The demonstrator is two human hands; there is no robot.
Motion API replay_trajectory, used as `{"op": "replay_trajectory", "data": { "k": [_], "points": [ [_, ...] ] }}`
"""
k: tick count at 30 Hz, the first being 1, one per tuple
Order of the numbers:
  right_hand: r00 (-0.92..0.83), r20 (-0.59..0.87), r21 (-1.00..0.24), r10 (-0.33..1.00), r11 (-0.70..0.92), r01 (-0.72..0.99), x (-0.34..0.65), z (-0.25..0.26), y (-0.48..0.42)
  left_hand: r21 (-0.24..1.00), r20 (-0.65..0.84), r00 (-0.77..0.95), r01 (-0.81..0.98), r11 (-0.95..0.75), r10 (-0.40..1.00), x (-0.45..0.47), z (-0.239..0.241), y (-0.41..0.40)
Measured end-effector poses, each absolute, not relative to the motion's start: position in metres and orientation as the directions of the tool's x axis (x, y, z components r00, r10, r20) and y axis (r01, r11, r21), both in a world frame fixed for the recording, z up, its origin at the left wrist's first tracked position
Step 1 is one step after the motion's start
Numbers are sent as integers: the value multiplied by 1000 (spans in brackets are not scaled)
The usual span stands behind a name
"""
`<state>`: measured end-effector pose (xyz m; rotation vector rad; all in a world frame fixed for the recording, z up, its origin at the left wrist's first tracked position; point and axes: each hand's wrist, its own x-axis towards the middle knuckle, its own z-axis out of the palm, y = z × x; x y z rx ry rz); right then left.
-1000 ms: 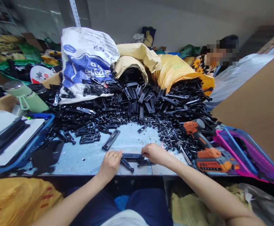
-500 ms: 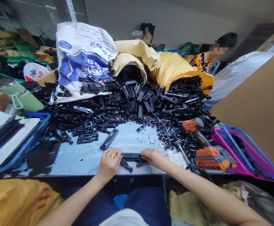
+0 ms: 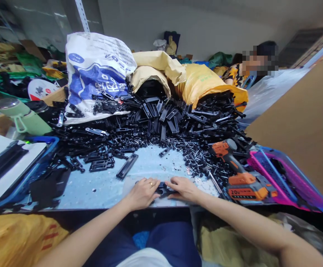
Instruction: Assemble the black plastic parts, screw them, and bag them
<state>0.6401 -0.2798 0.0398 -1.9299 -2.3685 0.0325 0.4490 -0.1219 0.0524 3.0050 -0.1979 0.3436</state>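
Both hands, left hand (image 3: pixel 142 193) and right hand (image 3: pixel 183 188), mostly hide a black part (image 3: pixel 163 190).

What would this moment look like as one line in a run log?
left hand: on black plastic part | right hand: on same part | orange drill: lying at right

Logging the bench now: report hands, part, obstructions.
Left hand closed on black part at near edge of table. Right hand touching its other end, grip unclear. Orange drill lying right of hands, apart.

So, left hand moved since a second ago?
Yes. The left hand slid right, closer to the right hand, judged against the loose black strip beyond it.
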Motion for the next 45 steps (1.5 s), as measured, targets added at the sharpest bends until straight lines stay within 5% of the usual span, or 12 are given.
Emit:
{"op": "replay_trajectory", "data": {
  "k": [5, 10, 15, 19, 25, 29, 35, 39, 42, 45],
  "points": [
    [-409, -60, -23, 910, 409, 912, 657, 42, -266, 90, 246, 963, -139, -986, -114, 451, 52, -122],
    [-265, -33, -50, 964, 263, 964, 649, 38, -271, 55, 215, 976, -51, -997, -38, 456, 51, -123],
    [-194, -44, -232, 980, 179, 956, 636, 54, -274, 146, 139, 989, -75, -986, -54, 456, 60, -112],
    [-21, -43, -332, 999, 5, 943, 615, 76, -276, 217, 38, 992, 113, -970, 124, 455, 69, -106],
    [113, -37, -113, 993, -116, 987, 592, 103, -263, 171, 34, 887, 449, -877, 461, 461, 80, -121],
    [5, 14, 15, 1000, -5, 1000, 585, 111, -249, 178, 11, 875, 475, -862, 484, 463, 88, -129],
    [-123, 8, -14, 992, 123, 992, 596, 124, -253, 236, 29, 882, 451, -861, 470, 453, 91, -128],
    [-22, 42, -128, 999, 27, 991, 609, 136, -281, 272, 201, 939, 221, -936, 280, 437, 103, -125],
    [-94, 159, -420, 983, 154, 895, 599, 134, -300, 475, 356, 925, -60, -878, 129, 423, 118, -138],
    [-64, 306, -697, 950, 269, 664, 567, 113, -298, 696, 490, 857, -275, -663, 159, 418, 130, -169]
  ]
}}
